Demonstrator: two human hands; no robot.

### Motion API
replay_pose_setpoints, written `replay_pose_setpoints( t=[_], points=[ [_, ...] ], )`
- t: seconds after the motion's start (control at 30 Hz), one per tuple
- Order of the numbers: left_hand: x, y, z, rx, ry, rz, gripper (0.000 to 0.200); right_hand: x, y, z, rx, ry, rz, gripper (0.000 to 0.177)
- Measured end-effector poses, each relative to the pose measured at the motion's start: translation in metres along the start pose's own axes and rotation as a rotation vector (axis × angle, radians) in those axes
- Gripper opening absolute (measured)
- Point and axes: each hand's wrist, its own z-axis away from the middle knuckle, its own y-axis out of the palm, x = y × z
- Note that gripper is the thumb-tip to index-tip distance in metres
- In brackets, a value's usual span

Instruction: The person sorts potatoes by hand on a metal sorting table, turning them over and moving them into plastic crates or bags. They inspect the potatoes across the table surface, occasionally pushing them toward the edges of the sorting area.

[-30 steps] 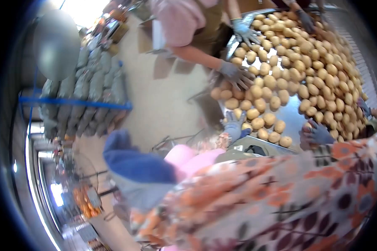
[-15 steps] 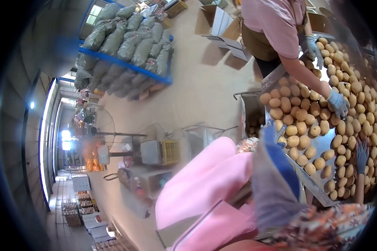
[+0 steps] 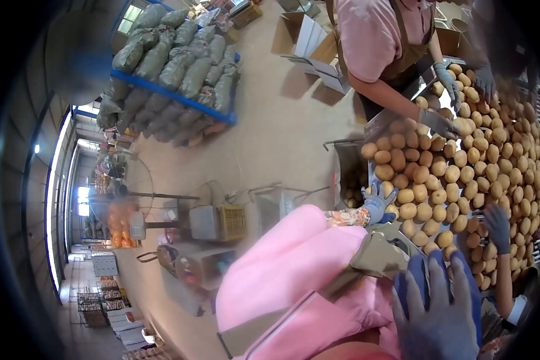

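Note:
Tan, egg-shaped produce (image 3: 426,192), looking like potatoes, lies spread over a metal sorting table (image 3: 411,243) on my right side. My left hand (image 3: 377,203), in a blue-grey glove below a floral sleeve, is at the table's near edge with fingers spread, right beside the closest pieces. My right hand (image 3: 439,306), also gloved in grey and blue, is large and near the camera, back of the hand up. Its fingers are stretched out and apart, their tips by the lower table edge; the palm is hidden. Under my left hand is a dark bin (image 3: 354,174) with produce inside.
Across the table a co-worker (image 3: 378,48) in pink and brown reaches in with gloved hands. Another person's gloved hand (image 3: 498,228) comes over the produce from the lower right. Cardboard boxes (image 3: 309,42), a blue rack (image 3: 174,96) of full sacks and a yellow crate (image 3: 231,221) stand around.
My right hand has drawn back toward me, baring my left hand at the table edge, its fingers now spread. The co-workers' hands have shifted over the produce. The view has moved slightly.

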Motion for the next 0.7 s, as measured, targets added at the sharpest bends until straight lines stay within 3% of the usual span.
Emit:
replay_pose_setpoints(
  t=[0.07,0.1,0.13,0.17,0.27,0.3,0.33,0.37,0.4,0.47,0.5,0.53,0.57,0.63,0.7],
  points=[
    [-0.001,0.003,0.002,0.009,-0.006,0.001,0.090,-0.014,0.001,0.014,0.168,0.021,-0.131,0.038],
    [-0.002,-0.001,-0.001,0.078,-0.030,-0.011,0.089,-0.027,0.009,0.013,0.024,-0.010,0.002,0.035],
    [0.007,0.025,-0.008,-0.019,0.011,-0.037,0.087,-0.047,0.014,0.003,-0.105,-0.040,0.133,0.032],
    [0.009,0.027,-0.008,-0.018,0.043,-0.021,0.087,-0.064,0.040,-0.002,-0.069,0.023,0.035,0.035],
    [0.016,0.036,-0.008,-0.118,0.067,0.035,0.084,-0.107,0.161,0.000,0.006,0.226,-0.397,0.044],
    [0.028,0.074,-0.020,-0.363,0.100,-0.011,0.081,-0.114,0.210,0.002,-0.036,0.251,-0.361,0.042],
    [0.024,0.056,-0.016,-0.249,0.070,0.007,0.079,-0.121,0.269,-0.009,0.050,0.333,-0.423,0.039],
    [0.023,0.032,-0.013,-0.148,0.029,0.009,0.077,-0.116,0.333,-0.022,-0.163,0.328,-0.524,0.037],
    [0.028,0.032,-0.012,-0.195,0.061,0.027,0.077,-0.100,0.317,-0.047,-0.143,0.395,-0.666,0.036],
    [0.029,0.030,-0.007,-0.281,0.072,0.013,0.076,-0.065,0.365,-0.098,-0.447,0.497,-0.807,0.037],
    [0.024,0.014,-0.003,-0.216,0.029,-0.019,0.072,-0.052,0.381,-0.116,-0.281,0.474,-0.853,0.039],
    [0.028,0.013,-0.008,-0.199,0.007,-0.009,0.070,-0.034,0.387,-0.134,-0.048,0.484,-0.582,0.041],
    [0.034,0.012,-0.011,-0.183,-0.012,-0.001,0.067,-0.023,0.357,-0.137,0.017,0.500,-0.625,0.039],
    [0.058,0.025,-0.016,-0.246,-0.031,0.041,0.065,-0.038,0.354,-0.136,-0.100,0.362,-0.838,0.038],
    [0.093,0.053,-0.018,-0.401,0.044,0.114,0.063,-0.056,0.441,-0.135,-0.274,0.350,-1.897,0.040]
  ],
)
